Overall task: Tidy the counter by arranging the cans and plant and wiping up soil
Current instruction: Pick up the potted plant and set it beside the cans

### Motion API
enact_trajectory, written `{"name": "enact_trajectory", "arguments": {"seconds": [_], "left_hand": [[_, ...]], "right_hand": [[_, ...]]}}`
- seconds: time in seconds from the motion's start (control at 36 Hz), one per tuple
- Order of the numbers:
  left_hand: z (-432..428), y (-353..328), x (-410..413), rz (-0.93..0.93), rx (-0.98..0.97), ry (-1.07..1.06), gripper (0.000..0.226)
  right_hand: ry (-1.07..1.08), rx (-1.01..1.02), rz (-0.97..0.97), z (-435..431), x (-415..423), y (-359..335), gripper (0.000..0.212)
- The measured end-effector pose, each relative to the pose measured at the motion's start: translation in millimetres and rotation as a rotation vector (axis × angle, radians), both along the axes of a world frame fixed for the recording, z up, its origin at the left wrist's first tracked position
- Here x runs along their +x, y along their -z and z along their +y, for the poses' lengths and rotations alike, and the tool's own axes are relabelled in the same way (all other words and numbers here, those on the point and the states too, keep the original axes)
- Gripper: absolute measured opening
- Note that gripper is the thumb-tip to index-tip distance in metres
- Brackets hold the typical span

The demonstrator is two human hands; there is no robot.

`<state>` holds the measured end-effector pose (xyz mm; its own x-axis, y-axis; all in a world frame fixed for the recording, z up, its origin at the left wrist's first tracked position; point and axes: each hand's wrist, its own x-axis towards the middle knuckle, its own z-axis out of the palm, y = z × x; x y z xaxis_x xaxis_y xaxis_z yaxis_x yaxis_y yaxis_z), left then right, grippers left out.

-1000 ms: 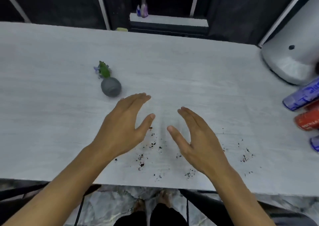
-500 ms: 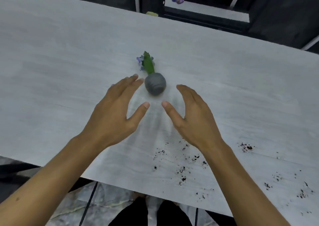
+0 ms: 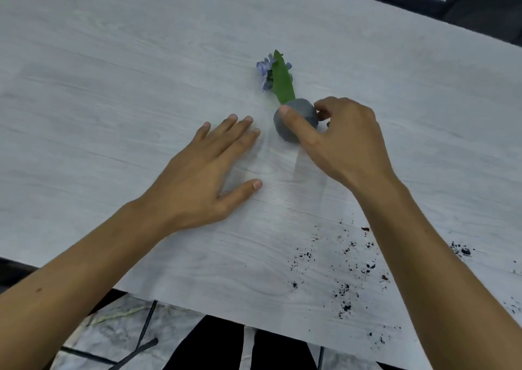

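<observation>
1. Plant (image 3: 282,87): it lies tipped over on the counter (image 3: 113,87), about mid-width and nearer the far edge than the near one. Its round grey pot (image 3: 299,115) is on its side, with the green leaf and small purple flowers pointing toward the far edge. It has not been stood up yet, so this part of the task looks barely begun.

2. Right hand (image 3: 344,143): it is closing on the pot, the thumb pressed across the near-left side and the curled fingers (image 3: 324,106) at the far-right side. The pot sits pinched between them but is still down on the surface. My reading is that the step in hand is righting or lifting the plant.

3. Left hand (image 3: 203,171): it is spread flat, palm down, on the counter just left of the pot. It holds nothing and does not touch the plant; it seems only to steady the person.

4. Soil (image 3: 347,256): dark crumbs are scattered near the front edge, toward the right end, mostly under and beside the right forearm, with a small clump further right. None of it appears wiped, and no cloth is in view.

5. Cans: none show in this view, so I cannot tell whether they are arranged.

6. Overall: the job seems to be at its start. What is left is standing the plant, placing it, seeing to the cans, and clearing the soil.
</observation>
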<state>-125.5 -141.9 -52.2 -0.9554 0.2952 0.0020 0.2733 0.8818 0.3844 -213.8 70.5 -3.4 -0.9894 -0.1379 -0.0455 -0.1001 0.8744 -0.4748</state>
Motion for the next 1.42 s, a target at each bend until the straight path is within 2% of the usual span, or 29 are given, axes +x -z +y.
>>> {"name": "enact_trajectory", "arguments": {"seconds": [0.14, 0.25, 0.42, 0.67, 0.83, 0.97, 1.19, 1.42], "left_hand": [[-7, 12, -2, 0.043, -0.085, 0.100, 0.082], [-8, 16, -4, 0.066, -0.114, 0.132, 0.083], [-11, 19, -5, 0.063, -0.131, 0.153, 0.084], [-11, 20, -6, 0.056, -0.134, 0.159, 0.083], [-11, 18, -4, 0.030, -0.122, 0.149, 0.082], [-8, 11, -3, 0.004, -0.016, 0.122, 0.078], [29, -9, -16, -0.019, 0.035, 0.158, 0.076], [96, -22, -32, -0.034, 0.041, 0.228, 0.077]], "right_hand": [[0.051, 0.072, -0.020, -10, -14, -4, 0.084], [0.045, 0.116, -0.088, -16, -22, -2, 0.081], [0.066, 0.048, -0.141, -19, -28, -3, 0.074], [0.081, -0.151, -0.168, -13, -19, -4, 0.063], [0.129, -0.311, -0.171, -4, -4, 3, 0.038], [0.139, -0.456, -0.114, 16, 11, 9, 0.051], [0.209, -0.728, -0.004, 70, 48, 11, 0.054], [0.311, -0.777, 0.080, 156, 81, 7, 0.052]]}}
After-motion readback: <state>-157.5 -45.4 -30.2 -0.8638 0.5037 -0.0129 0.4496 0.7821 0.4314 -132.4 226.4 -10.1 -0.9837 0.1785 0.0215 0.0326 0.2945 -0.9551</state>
